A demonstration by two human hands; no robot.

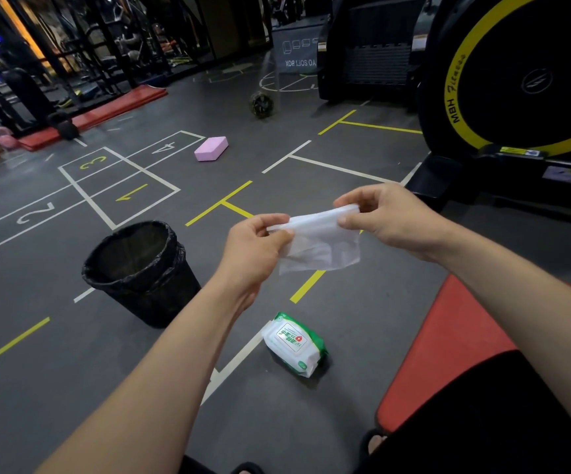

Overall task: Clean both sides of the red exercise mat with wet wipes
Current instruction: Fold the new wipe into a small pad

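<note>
Both hands are up at the centre of the frame with a wet wipe [318,242] stretched between them — the left hand [255,248] pinches its left edge between thumb and curled fingers, the right hand [385,217] pinches the upper right corner, and the white sheet hangs down loose below the grip, partly folded on itself. Directly below, lower centre, the pack of wet wipes [294,343] lies on the grey floor [72,354], white with green ends, its label facing up, lid flat. Over at the lower right the red exercise mat [448,343] lies flat on the floor, one rounded corner pointing toward the pack, well apart from the hands; part of it is covered by the person's dark shorts. Left of centre stands a black bin [140,271] with a black liner folded over its rim, just left of the left forearm. Further back, upper centre, a pink foam block [211,148] rests beside painted hopscotch squares numbered one to four, and a stack of red mats [106,112] runs along the upper left by the racks. Filling the upper right — a black machine with a big yellow-rimmed wheel [516,73], lettered MBH. Yellow and white lines cross the floor all around.
</note>
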